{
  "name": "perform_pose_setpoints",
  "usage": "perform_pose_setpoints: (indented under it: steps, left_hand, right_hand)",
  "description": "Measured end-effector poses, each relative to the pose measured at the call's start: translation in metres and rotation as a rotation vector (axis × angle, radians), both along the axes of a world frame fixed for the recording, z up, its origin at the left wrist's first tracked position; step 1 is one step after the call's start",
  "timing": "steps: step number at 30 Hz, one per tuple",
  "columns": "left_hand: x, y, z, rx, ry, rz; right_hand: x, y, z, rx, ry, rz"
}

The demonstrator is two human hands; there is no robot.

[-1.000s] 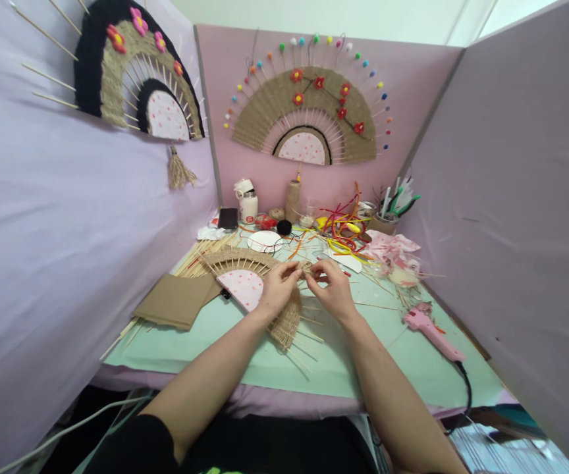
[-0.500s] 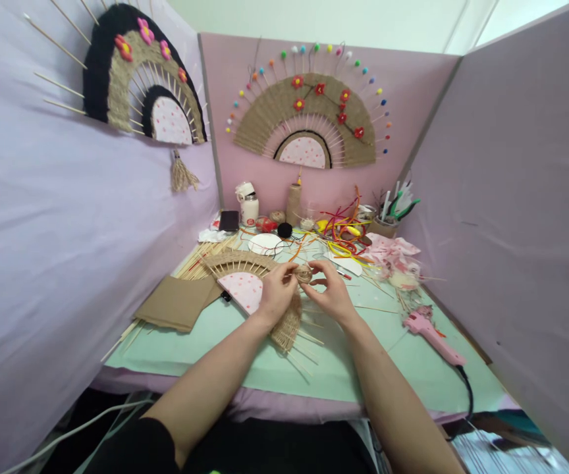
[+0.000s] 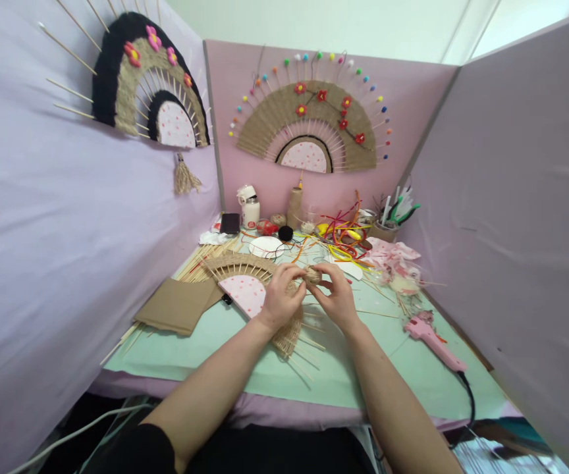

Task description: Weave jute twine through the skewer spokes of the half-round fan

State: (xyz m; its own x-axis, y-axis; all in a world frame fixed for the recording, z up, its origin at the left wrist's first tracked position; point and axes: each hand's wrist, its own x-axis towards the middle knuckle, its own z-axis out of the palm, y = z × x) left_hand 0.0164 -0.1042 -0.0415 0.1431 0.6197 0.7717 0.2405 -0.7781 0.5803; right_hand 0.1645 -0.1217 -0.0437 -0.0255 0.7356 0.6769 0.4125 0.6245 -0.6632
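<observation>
While left hand [image 3: 283, 296] and right hand [image 3: 334, 299] pinch it from either side, twine ball [image 3: 313, 276] sits at the fingertips, fingers parted only by its width. Brown cup [image 3: 382, 232], beyond the grip to the right, holds green-handled tool [image 3: 409, 212] and white sticks [image 3: 386, 209]. White bottle [image 3: 250, 214], beyond the grip to the left, has its lid tipped up; contents hidden. Ball roundish, long axis can't be told. Woven fan [image 3: 242, 293] lies below and left of the grip, long axis slanting far-left to near-right, curved side facing far-right.
</observation>
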Motion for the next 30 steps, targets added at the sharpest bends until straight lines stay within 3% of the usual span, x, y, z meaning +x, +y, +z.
perform_pose_setpoints:
  steps: [10,15,20,26,30]
  left_hand:
    - [0.002,-0.005,0.002,-0.053,-0.032,-0.094]
    - [0.002,-0.005,0.000,-0.071,-0.039,-0.083]
    - [0.002,-0.003,-0.003,-0.035,-0.035,-0.057]
    - [0.000,-0.004,-0.001,-0.028,-0.026,-0.056]
    - [-0.004,0.002,0.003,-0.166,-0.162,-0.101]
  right_hand:
    - [0.001,0.000,-0.002,0.051,0.041,-0.056]
    - [-0.001,-0.001,-0.002,0.127,-0.096,-0.109]
    - [-0.008,-0.002,-0.005,0.152,-0.096,-0.135]
    - [-0.009,-0.002,-0.002,-0.036,0.066,-0.068]
    - [-0.003,0.001,0.001,-0.209,0.271,0.094]
